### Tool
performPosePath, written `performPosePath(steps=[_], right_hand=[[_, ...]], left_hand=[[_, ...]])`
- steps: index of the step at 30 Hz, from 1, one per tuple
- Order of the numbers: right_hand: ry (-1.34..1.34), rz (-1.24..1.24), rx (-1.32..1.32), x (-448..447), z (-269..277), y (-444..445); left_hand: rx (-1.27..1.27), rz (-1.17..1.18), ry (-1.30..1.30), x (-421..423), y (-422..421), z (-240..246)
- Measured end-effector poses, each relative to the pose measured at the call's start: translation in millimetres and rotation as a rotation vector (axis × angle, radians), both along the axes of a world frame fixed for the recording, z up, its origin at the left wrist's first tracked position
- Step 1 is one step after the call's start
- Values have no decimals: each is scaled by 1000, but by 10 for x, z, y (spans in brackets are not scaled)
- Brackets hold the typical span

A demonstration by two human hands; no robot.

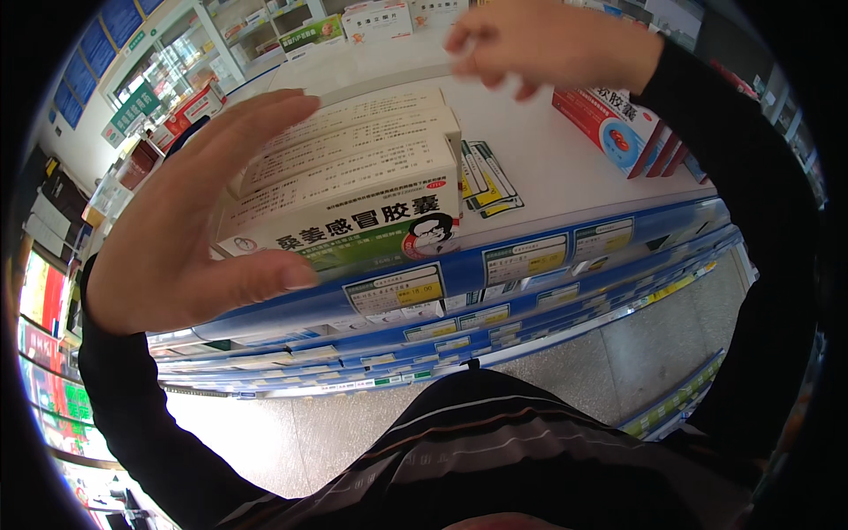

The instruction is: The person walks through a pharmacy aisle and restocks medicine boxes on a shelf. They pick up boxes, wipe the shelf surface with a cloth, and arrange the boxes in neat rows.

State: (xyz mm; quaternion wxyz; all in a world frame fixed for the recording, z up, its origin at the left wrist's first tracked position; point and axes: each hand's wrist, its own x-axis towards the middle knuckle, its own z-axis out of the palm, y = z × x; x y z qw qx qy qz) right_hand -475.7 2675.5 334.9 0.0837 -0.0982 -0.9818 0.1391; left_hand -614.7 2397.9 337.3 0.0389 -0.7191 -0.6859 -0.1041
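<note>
A row of white and green medicine boxes (358, 159) stands on the top shelf (517, 126), printed with black characters and a drawn face. My left hand (205, 218) is spread around the left end of this row, thumb at the front and fingers over the top; whether it touches the boxes is hard to tell. My right hand (543, 46), slightly blurred, is above the shelf behind and right of the row, fingers apart and holding nothing. Several loose price tags (490, 179) lie just right of the row. Below my right wrist are red and white medicine boxes (606, 129).
More medicine boxes (377, 23) stand at the back. Price labels (397, 288) line the blue shelf edge (464, 265), with lower shelves beneath it. A glass cabinet (165, 66) is at the far left. Another shelf unit (682, 397) stands low on the right.
</note>
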Motion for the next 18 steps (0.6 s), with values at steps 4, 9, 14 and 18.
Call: performPosePath(steps=[4, 9, 14, 18], right_hand=[[-301, 35, 183, -28, -178, -31], [-428, -13, -37, -42, -181, -159], [-454, 20, -238, 27, -131, -118], [-301, 160, -338, 62, -298, -118]], left_hand=[[-92, -58, 43, -13, 225, 1], [-206, 11, 91, 49, 252, 170], [-227, 94, 5, 97, 167, 189], [-104, -20, 23, -56, -100, 385]])
